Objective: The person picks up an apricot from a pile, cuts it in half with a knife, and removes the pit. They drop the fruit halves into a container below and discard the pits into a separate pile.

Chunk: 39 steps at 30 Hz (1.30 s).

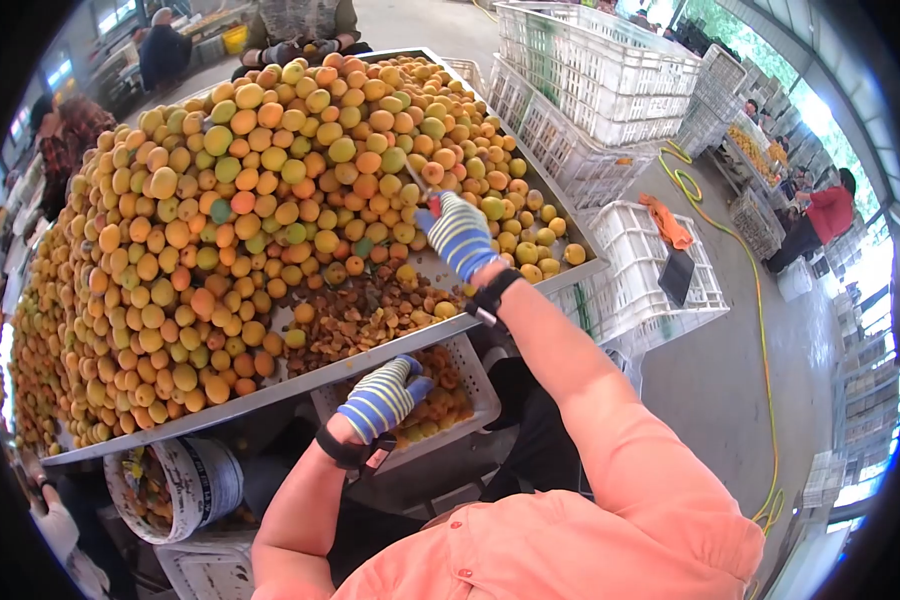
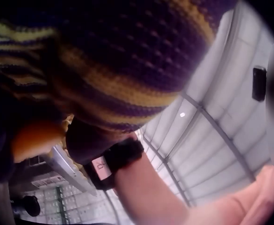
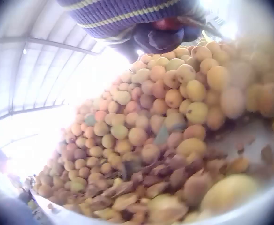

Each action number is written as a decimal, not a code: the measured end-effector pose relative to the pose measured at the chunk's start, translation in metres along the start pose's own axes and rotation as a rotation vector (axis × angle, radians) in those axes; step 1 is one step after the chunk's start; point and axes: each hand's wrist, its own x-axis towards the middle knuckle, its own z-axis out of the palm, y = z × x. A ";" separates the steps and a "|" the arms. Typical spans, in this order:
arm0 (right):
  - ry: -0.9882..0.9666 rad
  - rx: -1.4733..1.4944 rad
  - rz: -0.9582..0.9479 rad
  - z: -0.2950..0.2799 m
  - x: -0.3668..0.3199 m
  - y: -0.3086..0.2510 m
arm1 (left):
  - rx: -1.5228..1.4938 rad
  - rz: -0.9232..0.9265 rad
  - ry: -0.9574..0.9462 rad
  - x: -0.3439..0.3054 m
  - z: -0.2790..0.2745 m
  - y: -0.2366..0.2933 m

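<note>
Evidently between fruits: my right hand (image 1: 457, 235) gripped the knife (image 1: 417, 183) over the apricots (image 1: 270, 180). My left hand (image 1: 380, 398) hovered above the crate (image 1: 482, 385), and I could not tell its grip. The next move, I judged, called for picking a fresh apricot.

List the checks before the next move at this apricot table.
1. Right hand grips the knife: ok.
2. Apricot pile close by the right hand: ok.
3. Left hand above the white crate: ok.
4. Left hand empty: cannot tell; something orange shows by the glove.
5. Room left in the crate: ok.
</note>
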 end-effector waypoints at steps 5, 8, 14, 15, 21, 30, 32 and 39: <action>-0.295 -0.267 0.144 0.015 0.041 0.045 | -0.028 0.016 -0.072 0.005 -0.001 -0.003; -0.329 -0.312 0.177 0.016 0.032 0.043 | -0.077 0.051 -0.132 0.005 -0.001 0.000; -0.342 0.132 0.096 0.038 0.024 0.068 | -0.803 -0.193 -0.193 0.005 -0.039 0.031; -0.449 0.268 0.075 0.025 0.015 0.055 | -0.989 -0.157 -0.081 0.010 -0.042 0.022; -0.840 0.521 0.056 -0.025 -0.047 -0.035 | -1.480 -0.015 0.175 0.036 -0.046 -0.018; -0.594 0.849 0.104 -0.015 -0.081 -0.038 | -1.800 0.109 0.187 0.023 -0.056 -0.016; -0.601 0.946 0.103 -0.016 -0.093 -0.050 | -1.821 0.135 0.218 0.024 -0.054 -0.014; -0.687 1.050 0.211 -0.016 -0.118 -0.058 | -1.694 0.054 0.302 0.025 -0.050 -0.023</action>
